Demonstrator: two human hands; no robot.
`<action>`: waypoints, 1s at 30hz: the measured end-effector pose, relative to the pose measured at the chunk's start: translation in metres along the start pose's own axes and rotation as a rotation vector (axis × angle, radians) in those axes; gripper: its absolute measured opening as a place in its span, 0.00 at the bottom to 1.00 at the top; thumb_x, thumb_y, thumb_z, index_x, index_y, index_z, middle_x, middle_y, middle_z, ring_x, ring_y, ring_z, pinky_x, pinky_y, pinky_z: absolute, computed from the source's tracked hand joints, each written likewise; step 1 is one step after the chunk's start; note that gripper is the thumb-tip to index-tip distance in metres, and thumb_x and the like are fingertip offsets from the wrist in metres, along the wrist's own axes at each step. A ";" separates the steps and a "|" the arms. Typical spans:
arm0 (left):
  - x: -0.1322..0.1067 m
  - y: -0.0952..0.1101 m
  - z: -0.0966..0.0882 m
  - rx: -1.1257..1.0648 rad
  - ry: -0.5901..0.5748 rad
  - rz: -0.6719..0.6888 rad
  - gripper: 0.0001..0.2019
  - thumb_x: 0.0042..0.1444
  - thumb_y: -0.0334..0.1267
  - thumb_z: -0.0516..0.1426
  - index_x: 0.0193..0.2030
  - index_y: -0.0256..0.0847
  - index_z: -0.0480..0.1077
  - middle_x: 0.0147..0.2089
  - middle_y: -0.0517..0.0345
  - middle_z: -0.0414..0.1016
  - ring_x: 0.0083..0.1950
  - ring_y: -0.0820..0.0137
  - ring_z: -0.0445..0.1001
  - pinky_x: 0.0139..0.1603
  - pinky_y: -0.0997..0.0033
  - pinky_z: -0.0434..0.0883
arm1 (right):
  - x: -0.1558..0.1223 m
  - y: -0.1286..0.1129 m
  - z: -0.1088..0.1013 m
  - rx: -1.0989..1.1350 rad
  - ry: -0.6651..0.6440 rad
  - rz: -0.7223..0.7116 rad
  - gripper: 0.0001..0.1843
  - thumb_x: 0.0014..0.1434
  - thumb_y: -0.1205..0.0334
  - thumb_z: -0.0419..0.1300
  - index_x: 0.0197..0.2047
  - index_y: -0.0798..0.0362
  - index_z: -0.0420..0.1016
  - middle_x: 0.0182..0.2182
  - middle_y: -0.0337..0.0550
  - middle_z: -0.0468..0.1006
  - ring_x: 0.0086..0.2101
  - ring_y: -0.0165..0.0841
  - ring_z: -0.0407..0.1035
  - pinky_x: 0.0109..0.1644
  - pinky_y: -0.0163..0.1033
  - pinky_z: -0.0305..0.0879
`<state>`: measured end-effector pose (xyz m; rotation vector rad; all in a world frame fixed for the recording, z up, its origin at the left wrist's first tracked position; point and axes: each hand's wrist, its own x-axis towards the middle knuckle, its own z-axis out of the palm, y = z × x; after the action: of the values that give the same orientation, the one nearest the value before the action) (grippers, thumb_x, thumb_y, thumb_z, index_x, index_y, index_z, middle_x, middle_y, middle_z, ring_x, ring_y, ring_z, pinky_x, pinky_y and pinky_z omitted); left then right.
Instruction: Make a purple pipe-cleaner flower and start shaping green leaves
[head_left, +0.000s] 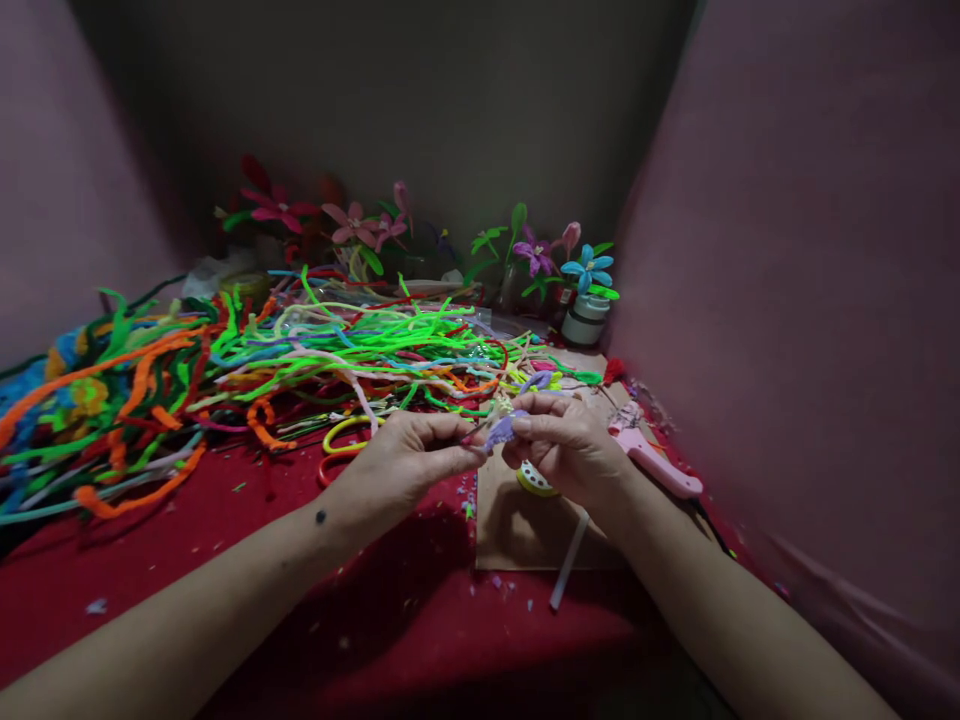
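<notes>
My left hand (409,457) and my right hand (566,445) meet above the red cloth (225,560), fingers pinched together. Between them sits a small lilac pipe-cleaner piece (500,431), gripped from both sides. Under my right hand lies a brown card (517,530) with a roll of yellow-green tape (534,481) half hidden on it. A pink glue gun (656,462) rests just right of my right wrist. A white glue stick (568,563) lies at the card's front edge.
A big tangle of coloured pipe cleaners (225,370) covers the left and middle. Finished pipe-cleaner flowers (352,225) stand at the back, one blue flower (589,268) in a small pot. Pink walls (787,300) close in on both sides.
</notes>
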<state>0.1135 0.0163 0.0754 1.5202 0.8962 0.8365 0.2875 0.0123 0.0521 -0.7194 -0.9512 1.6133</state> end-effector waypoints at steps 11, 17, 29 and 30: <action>0.010 -0.016 -0.016 -0.194 0.069 -0.123 0.08 0.43 0.39 0.64 0.28 0.39 0.73 0.22 0.65 0.61 0.18 0.83 0.49 0.18 0.80 0.46 | -0.040 -0.028 -0.047 -0.961 0.369 -0.312 0.14 0.53 0.63 0.55 0.44 0.56 0.71 0.38 0.49 0.76 0.35 0.35 0.70 0.38 0.42 0.65; 0.013 -0.023 -0.016 -0.256 0.048 -0.164 0.10 0.43 0.41 0.65 0.28 0.38 0.70 0.20 0.66 0.57 0.17 0.84 0.50 0.16 0.81 0.46 | -0.090 -0.018 -0.107 -1.979 0.696 -0.150 0.22 0.54 0.67 0.50 0.52 0.63 0.67 0.43 0.60 0.72 0.42 0.46 0.64 0.46 0.52 0.61; 0.018 -0.025 -0.016 -0.405 0.065 -0.225 0.10 0.42 0.37 0.66 0.27 0.37 0.69 0.18 0.67 0.60 0.14 0.86 0.47 0.13 0.81 0.43 | -0.087 -0.011 -0.121 -1.998 0.670 -0.246 0.26 0.55 0.65 0.50 0.57 0.60 0.63 0.42 0.55 0.65 0.39 0.43 0.66 0.38 0.46 0.67; 0.019 -0.026 -0.016 -0.418 0.064 -0.222 0.10 0.42 0.36 0.66 0.27 0.37 0.69 0.19 0.66 0.61 0.14 0.86 0.47 0.13 0.81 0.44 | -0.088 -0.010 -0.122 -1.972 0.687 -0.313 0.25 0.55 0.64 0.50 0.57 0.61 0.63 0.42 0.55 0.64 0.40 0.43 0.65 0.38 0.46 0.67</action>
<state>0.1056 0.0425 0.0523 1.0170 0.8555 0.8504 0.4156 -0.0458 -0.0017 -2.0090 -1.7555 -0.4042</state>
